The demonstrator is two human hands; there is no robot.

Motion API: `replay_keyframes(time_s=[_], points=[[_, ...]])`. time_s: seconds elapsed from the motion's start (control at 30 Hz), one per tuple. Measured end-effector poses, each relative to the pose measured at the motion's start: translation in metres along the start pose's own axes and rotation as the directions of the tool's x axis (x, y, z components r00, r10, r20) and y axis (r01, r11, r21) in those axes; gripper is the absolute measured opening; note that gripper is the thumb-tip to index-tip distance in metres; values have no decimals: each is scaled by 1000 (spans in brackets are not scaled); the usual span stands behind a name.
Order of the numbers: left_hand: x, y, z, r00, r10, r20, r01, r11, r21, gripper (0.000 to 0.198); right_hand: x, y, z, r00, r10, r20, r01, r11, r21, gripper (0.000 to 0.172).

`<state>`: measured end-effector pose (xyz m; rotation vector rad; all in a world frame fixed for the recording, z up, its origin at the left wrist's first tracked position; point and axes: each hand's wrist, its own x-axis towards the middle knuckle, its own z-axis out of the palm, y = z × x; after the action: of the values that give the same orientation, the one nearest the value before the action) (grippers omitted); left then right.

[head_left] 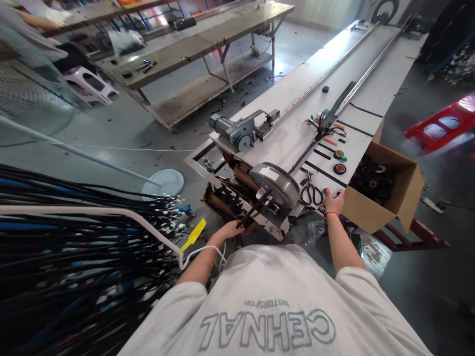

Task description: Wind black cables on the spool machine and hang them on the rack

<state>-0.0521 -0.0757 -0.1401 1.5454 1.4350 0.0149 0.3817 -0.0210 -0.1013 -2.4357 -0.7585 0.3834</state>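
Observation:
At the near end of the long white table (pixel 289 133), my left hand (pixel 233 229) is closed at the lower end of a black bar (pixel 256 209). The bar slants down from a round metal wheel (pixel 276 180) with a white label. My right hand (pixel 335 201) is at the table's near right edge, fingers curled, a small red spot beside the thumb. What it grips is hidden. Black-handled scissors (pixel 310 193) lie just left of that hand. A bundle of dark cables (pixel 311 143) stretches from the wheel along the table.
Rolls of tape (pixel 339 169) and black strips (pixel 325 173) lie on the table. A motor unit (pixel 237 132) sits at its left edge. An open cardboard box (pixel 386 198) stands right. Many hanging black cables (pixel 92 247) fill the left. A red stool (pixel 441 123) is farther right.

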Motion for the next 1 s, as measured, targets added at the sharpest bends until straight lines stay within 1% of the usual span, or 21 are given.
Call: replay_keyframes(time_s=[0.03, 0.1, 0.17, 0.23, 0.33, 0.43, 0.53, 0.67, 0.73, 0.77, 0.83, 0.9, 0.93, 0.97, 1.0], points=[[-4, -7, -3, 1000, -5, -4, 5, 1000, 3, 36, 0, 0, 0, 1000, 2, 7, -2, 1000, 3, 83], [-15, -18, -9, 998, 31, -51, -31, 1000, 2, 39, 0, -1, -1, 1000, 0, 11, 0, 1000, 17, 83], [-31, -21, -14, 991, 83, -108, -86, 996, -22, 43, 0, -1, -1, 1000, -3, 6, 3, 1000, 29, 83], [-45, -16, -16, 984, 106, -145, -116, 991, -68, 47, 0, 0, 0, 1000, -3, -1, 4, 999, 35, 83], [-58, 2, -12, 980, 74, -186, -100, 985, -139, 49, 1, 2, 3, 1000, -9, -1, 9, 999, 41, 83], [-57, 24, -7, 973, 32, -228, -73, 982, -173, 49, 2, 3, 4, 1000, -8, 5, 7, 999, 40, 83], [-48, 39, -6, 962, 53, -270, -104, 978, -181, 47, 1, 3, 4, 1000, -4, 2, 4, 999, 37, 82], [-35, 49, -7, 958, 91, -273, -137, 978, -155, 46, -2, 0, -1, 1000, -12, 13, 12, 1000, 29, 81], [-28, 53, -7, 958, 117, -263, -161, 975, -153, 47, -5, -8, -5, 998, -57, -19, 57, 998, -8, 79], [-24, 55, -6, 957, 136, -258, -184, 968, -173, 47, -6, -15, -7, 994, -102, -44, 101, 994, -31, 78], [-16, 60, -5, 956, 167, -242, -231, 936, -266, 50, -9, -35, -10, 969, -234, -81, 230, 972, -56, 74], [-5, 66, -2, 961, 150, -234, -237, 882, -408, 52, -14, -63, -11, 919, -390, -54, 390, 921, -10, 66], [0, 70, -2, 966, 125, -225, -221, 849, -480, 53, -18, -79, -10, 887, -462, -9, 462, 885, 48, 60], [5, 73, -2, 973, 95, -210, -198, 814, -546, 53, -22, -97, -8, 845, -532, 62, 522, 844, 125, 53], [9, 77, -2, 978, 59, -198, -169, 780, -603, 52, -27, -115, -6, 787, -596, 159, 563, 799, 212, 48]])
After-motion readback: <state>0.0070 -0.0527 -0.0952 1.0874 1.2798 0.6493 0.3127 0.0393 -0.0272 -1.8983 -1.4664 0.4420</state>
